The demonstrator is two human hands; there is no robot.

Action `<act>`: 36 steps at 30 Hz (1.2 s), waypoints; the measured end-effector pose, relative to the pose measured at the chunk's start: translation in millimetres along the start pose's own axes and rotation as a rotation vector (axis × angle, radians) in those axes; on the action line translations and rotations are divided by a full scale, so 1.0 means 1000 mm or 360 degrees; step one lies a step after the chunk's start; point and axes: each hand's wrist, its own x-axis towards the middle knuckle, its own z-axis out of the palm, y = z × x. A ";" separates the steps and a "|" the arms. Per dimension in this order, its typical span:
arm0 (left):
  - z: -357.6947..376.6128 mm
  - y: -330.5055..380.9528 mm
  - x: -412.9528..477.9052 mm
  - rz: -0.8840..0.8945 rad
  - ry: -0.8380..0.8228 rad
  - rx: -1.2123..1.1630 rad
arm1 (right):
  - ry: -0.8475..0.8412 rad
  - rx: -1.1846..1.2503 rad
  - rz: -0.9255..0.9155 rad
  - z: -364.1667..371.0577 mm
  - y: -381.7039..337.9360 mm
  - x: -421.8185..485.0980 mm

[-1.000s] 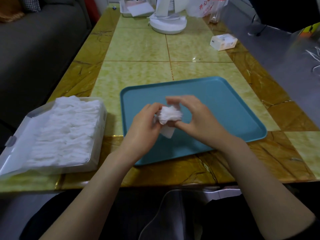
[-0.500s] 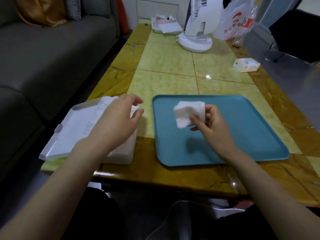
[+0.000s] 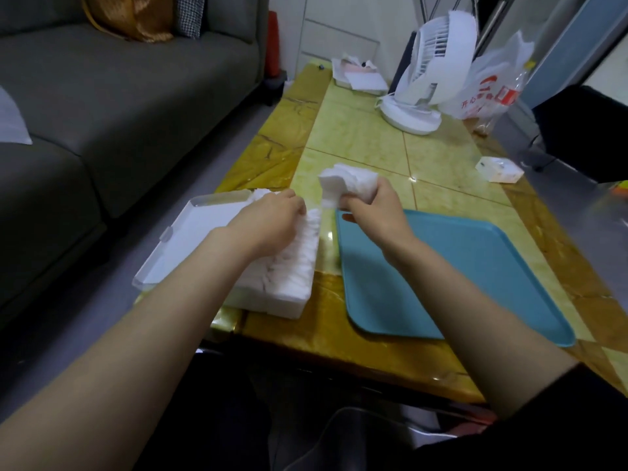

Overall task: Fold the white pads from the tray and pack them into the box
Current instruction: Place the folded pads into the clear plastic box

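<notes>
Pad (image 3: 346, 185) | folded, gripped in curled right hand (image 3: 370, 212), above far-left corner of tray (image 3: 475, 266) | left hand (image 3: 272, 219) rests on packed pads (image 3: 299, 266) in box (image 3: 282, 305), left of tray; fingers bent, hold cannot tell.

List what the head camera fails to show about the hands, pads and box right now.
- Head view, left hand: fingertips hidden under its back, so pressing or gripping the packed pads is unclear.
- Head view, white pad: its fold is bunched inside the right hand.
- Head view, box: much of its inside lies behind the left forearm.
- Head view, small packet: print too small.
</notes>
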 end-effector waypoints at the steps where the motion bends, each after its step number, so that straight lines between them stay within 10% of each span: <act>1: 0.000 -0.002 0.000 -0.0020 0.0002 -0.0061 | -0.0045 0.0045 -0.0017 0.004 -0.003 0.001; 10: -0.004 0.002 0.005 -0.0144 -0.0136 -0.0062 | -0.0527 0.0152 0.0023 0.029 -0.010 0.005; 21: -0.005 0.009 -0.002 -0.0090 -0.0077 0.0069 | -0.0339 0.0009 0.0107 0.034 -0.004 0.023; 36: -0.006 0.005 -0.008 -0.0100 -0.0259 0.0142 | -0.0699 -0.1610 -0.0654 0.036 -0.019 0.034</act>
